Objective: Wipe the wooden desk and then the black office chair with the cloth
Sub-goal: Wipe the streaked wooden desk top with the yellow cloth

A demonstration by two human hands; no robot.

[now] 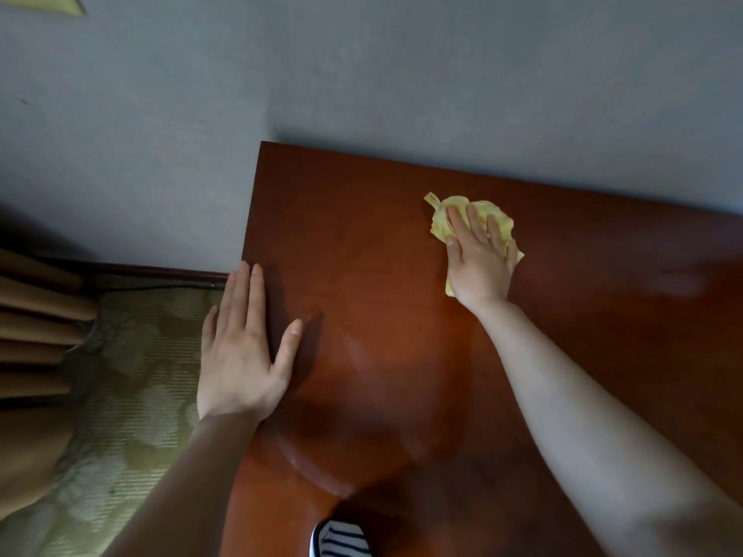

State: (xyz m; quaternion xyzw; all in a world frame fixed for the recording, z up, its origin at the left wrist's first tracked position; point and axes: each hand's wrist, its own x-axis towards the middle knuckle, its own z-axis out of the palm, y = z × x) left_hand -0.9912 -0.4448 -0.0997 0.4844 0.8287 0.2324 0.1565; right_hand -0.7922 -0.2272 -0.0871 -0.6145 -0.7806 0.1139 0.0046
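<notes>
A reddish-brown wooden desk (382,275) fills the middle and right of the head view, pushed against a grey wall. A crumpled yellow cloth (440,219) lies on the desk near its back edge. My right hand (478,259) presses flat on top of the cloth, fingers spread over it. My left hand (245,347) rests flat at the desk's left edge, fingers apart, thumb on the desktop, holding nothing. The black office chair is out of view.
The grey wall (362,74) runs right behind the desk. Left of the desk lies patterned green carpet (132,375), with brown curtain folds (36,315) at the far left. A striped piece of clothing (337,540) shows at the bottom edge.
</notes>
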